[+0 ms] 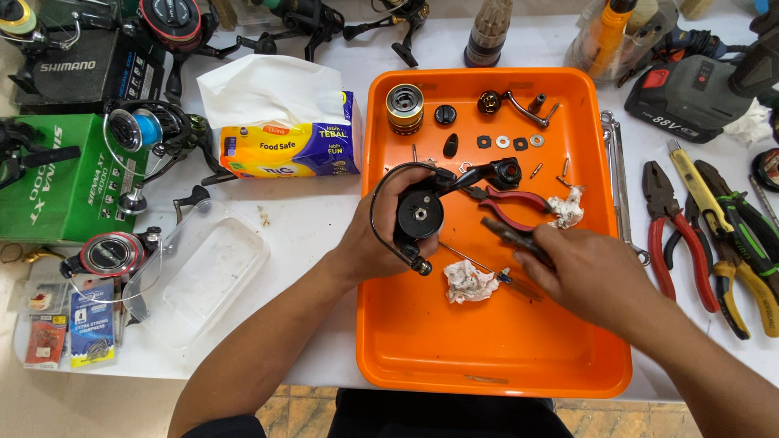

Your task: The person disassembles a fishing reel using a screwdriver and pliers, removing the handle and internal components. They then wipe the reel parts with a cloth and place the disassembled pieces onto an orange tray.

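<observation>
White tabletop (324, 235) is stretching across your view, crowded with fishing gear and tools; an orange tray (487, 341) is sitting in the middle of it, right in front of you. Your left hand (381, 239) is gripping a black reel body (422, 212) over the tray, fingers wrapping around its lower side while the thin wire bail is looping out to the left. Your right hand (588, 276) is closing around the handles of red-handled pliers (507, 207), whose jaws are pointing toward the reel body and appear to be meeting it near the top. Two crumpled rags (469, 284) are lying in the tray, one just below your hands, one beside the pliers; a gold spool (404, 107), a crank handle (515, 105) and small washers (511, 142) are resting along the tray's far end. A tissue pack (284, 134) is lying left of the tray; more pliers (714, 235) are lying to the right.
</observation>
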